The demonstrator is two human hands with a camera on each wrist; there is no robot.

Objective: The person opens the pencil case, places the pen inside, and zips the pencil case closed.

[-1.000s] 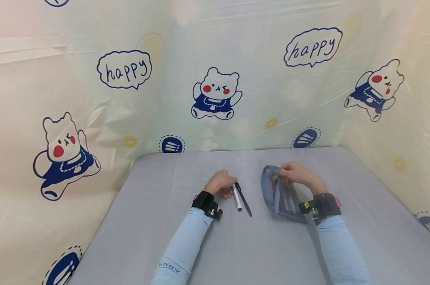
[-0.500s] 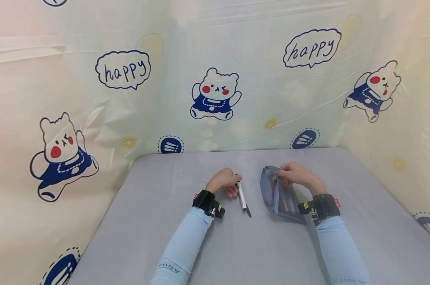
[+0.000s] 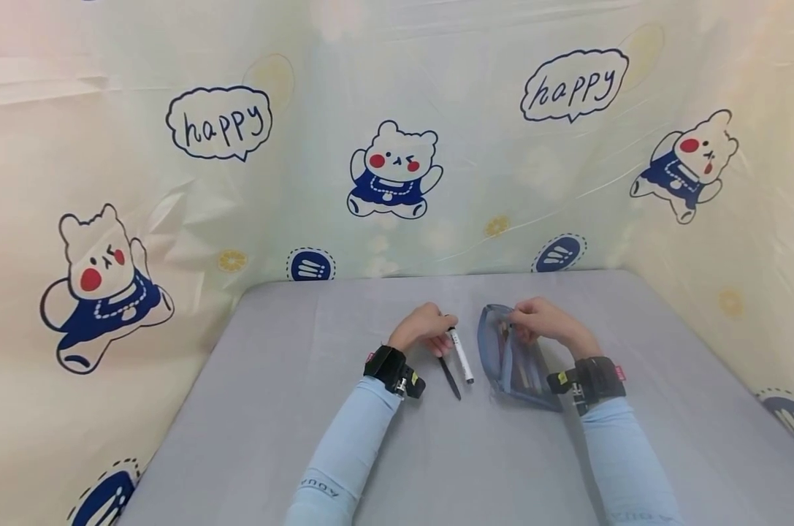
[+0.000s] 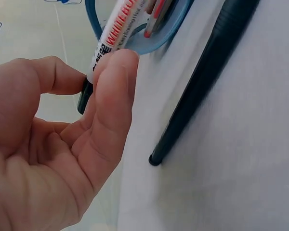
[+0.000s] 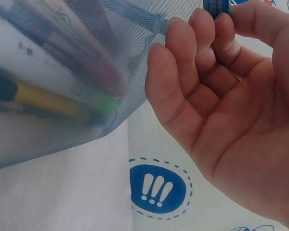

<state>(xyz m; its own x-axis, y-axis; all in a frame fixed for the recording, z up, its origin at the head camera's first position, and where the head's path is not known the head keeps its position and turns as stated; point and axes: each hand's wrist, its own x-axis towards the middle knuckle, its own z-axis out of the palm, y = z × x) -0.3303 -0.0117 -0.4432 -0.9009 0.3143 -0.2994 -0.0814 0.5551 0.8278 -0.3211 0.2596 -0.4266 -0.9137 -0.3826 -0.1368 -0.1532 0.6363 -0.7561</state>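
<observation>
My left hand (image 3: pixel 428 329) pinches a white whiteboard marker (image 3: pixel 461 355) by its dark end between thumb and fingers; red lettering shows on the marker's barrel (image 4: pixel 119 29) in the left wrist view. Beneath that hand a black pen (image 3: pixel 450 378) lies on the table. To the right is a blue mesh pencil case (image 3: pixel 515 365), its mouth held apart and several pens showing inside. My right hand (image 3: pixel 543 320) pinches the case's edge near the far end; in the right wrist view thumb and fingers close on its dark blue trim (image 5: pixel 216 6).
A grey cloth covers the table (image 3: pixel 272 409). Behind it hangs a pale curtain (image 3: pixel 475 146) printed with bears. Through the mesh, a yellow-and-dark pen (image 5: pixel 48 100) shows in the right wrist view.
The left hand has picked up the whiteboard marker from beside the black pen and moved it right, closer to the pencil case. The right hand keeps its grip on the case.
</observation>
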